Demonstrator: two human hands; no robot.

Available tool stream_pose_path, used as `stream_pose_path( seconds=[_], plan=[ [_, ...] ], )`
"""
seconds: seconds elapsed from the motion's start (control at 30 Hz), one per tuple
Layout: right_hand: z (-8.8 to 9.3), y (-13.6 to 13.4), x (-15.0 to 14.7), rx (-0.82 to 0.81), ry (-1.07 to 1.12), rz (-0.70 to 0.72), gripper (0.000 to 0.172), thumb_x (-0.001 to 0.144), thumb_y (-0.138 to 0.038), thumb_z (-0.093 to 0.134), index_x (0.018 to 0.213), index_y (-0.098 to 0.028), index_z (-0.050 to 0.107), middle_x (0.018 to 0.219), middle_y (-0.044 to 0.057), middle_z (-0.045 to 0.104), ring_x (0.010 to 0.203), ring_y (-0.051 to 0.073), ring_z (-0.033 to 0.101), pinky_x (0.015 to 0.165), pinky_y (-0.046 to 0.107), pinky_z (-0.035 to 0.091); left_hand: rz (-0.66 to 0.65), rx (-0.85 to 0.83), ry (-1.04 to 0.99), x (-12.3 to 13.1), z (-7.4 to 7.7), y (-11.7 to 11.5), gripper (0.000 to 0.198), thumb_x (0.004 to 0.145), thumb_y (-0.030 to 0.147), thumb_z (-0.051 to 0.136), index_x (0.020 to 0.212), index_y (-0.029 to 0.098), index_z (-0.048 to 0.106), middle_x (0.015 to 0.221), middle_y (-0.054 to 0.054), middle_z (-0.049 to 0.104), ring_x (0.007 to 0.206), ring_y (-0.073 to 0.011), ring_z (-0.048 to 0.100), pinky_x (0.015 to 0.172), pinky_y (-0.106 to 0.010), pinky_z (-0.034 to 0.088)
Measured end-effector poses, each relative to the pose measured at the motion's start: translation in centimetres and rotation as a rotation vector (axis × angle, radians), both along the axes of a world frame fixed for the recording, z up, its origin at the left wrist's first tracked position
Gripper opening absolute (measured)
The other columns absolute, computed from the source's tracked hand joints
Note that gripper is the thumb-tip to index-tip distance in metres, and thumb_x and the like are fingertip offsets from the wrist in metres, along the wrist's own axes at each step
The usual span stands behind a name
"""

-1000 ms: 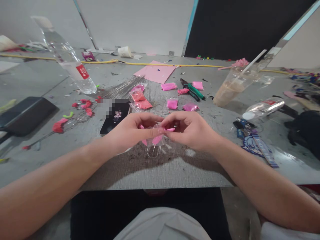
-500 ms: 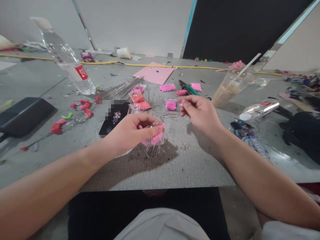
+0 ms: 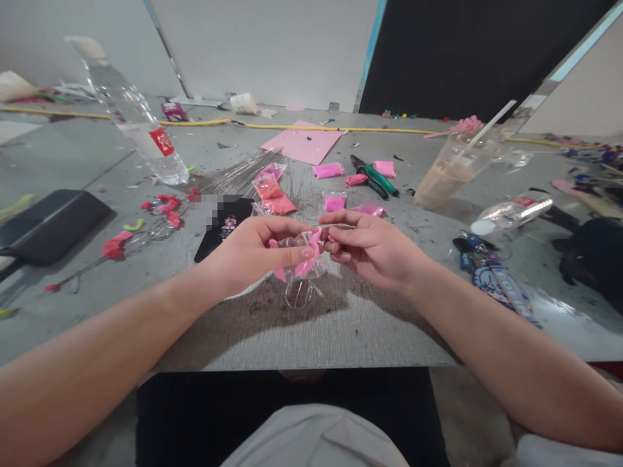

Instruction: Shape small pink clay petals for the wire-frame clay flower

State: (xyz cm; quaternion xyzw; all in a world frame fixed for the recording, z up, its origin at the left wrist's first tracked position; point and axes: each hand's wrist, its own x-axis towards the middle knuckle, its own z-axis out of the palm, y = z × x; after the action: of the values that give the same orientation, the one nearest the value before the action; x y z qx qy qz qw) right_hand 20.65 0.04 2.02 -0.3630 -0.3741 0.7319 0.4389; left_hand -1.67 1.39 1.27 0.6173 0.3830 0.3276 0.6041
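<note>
My left hand (image 3: 265, 250) is closed around a clear plastic packet (image 3: 296, 269) of pink clay, above the table's front part. A strip of pink clay (image 3: 315, 245) stands up at the packet's right side. A thin wire loop (image 3: 298, 295) shows just beneath it. My right hand (image 3: 374, 246) is close beside, thumb and fingers pinched on a small bit of pink clay (image 3: 331, 239); the fingers hide most of it. Beyond my hands lie pink clay packets (image 3: 335, 202) and orange-red ones (image 3: 280, 205).
A phone (image 3: 221, 227) lies left of my hands, with red clay pieces on wires (image 3: 114, 246) further left. A water bottle (image 3: 150, 139) stands behind. Green-handled pliers (image 3: 377, 178), a bundle of wires (image 3: 238, 172) and a drink cup (image 3: 445, 172) are further back.
My right hand has moved left and toward me, from beside the pink packets to my left hand. Another pink packet and the pliers' handles now show where it was.
</note>
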Motion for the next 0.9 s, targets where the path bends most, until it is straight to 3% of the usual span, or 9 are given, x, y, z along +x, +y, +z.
stream_pose_path(
  seconds=[0.13,0.27,0.4,0.5,0.77,0.9],
  plan=[
    [-0.4,0.2,0.0,0.026,0.001,-0.102,0.016,0.084,-0.006,0.069,0.097,-0.014,0.073,0.088,0.006,0.076,0.071,0.011,0.068,0.064,0.021,0.054,0.021,-0.001,-0.030,0.1,-0.1,0.1,0.033,0.077,0.038,0.091,0.105,0.024,0.083,0.081,-0.002,0.077,0.064,-0.0107,0.065,0.052,-0.019,0.054],
    [-0.8,0.2,-0.1,0.089,-0.043,-0.072,0.005,0.090,-0.015,0.071,0.094,-0.014,0.074,0.074,0.002,0.068,0.059,0.007,0.058,0.053,0.019,0.044,-0.019,-0.011,0.006,0.1,-0.3,0.1,0.031,0.079,0.041,0.089,0.103,0.023,0.084,0.085,-0.004,0.077,0.067,-0.0114,0.065,0.053,-0.019,0.055],
    [-0.9,-0.1,-0.2,0.163,-0.104,0.038,0.023,0.084,-0.033,0.084,0.095,-0.015,0.074,0.071,-0.002,0.064,0.056,0.005,0.049,0.052,0.020,0.040,-0.042,-0.010,0.012,0.1,-0.3,0.1,0.030,0.083,0.042,0.086,0.107,0.024,0.084,0.090,-0.005,0.077,0.073,-0.0124,0.066,0.056,-0.019,0.056],
    [-0.8,-0.2,-0.3,0.294,-0.226,0.031,0.033,0.079,-0.041,0.089,0.094,-0.017,0.072,0.067,-0.004,0.062,0.055,0.006,0.049,0.050,0.021,0.040,-0.044,-0.023,0.012,0.2,-0.4,0.2,0.030,0.084,0.042,0.085,0.108,0.024,0.085,0.085,-0.004,0.075,0.071,-0.0117,0.065,0.055,-0.019,0.054],
    [-1.4,-0.4,0.0,0.668,-0.605,-0.073,0.019,0.092,-0.028,0.076,0.108,-0.019,0.076,0.082,0.002,0.073,0.068,0.012,0.063,0.060,0.026,0.050,-0.026,-0.006,0.024,-0.1,-0.9,0.6,0.031,0.085,0.042,0.084,0.112,0.027,0.084,0.091,-0.005,0.078,0.083,-0.0163,0.068,0.065,-0.025,0.054],
    [-1.6,-0.5,0.0,0.798,-0.670,-0.103,0.010,0.092,-0.027,0.076,0.097,-0.019,0.077,0.087,0.003,0.076,0.074,0.014,0.067,0.064,0.027,0.052,0.024,-0.025,0.059,-0.1,-0.9,0.6,0.032,0.084,0.045,0.084,0.109,0.026,0.085,0.086,-0.004,0.079,0.071,-0.0124,0.064,0.057,-0.022,0.051]
  ],
)
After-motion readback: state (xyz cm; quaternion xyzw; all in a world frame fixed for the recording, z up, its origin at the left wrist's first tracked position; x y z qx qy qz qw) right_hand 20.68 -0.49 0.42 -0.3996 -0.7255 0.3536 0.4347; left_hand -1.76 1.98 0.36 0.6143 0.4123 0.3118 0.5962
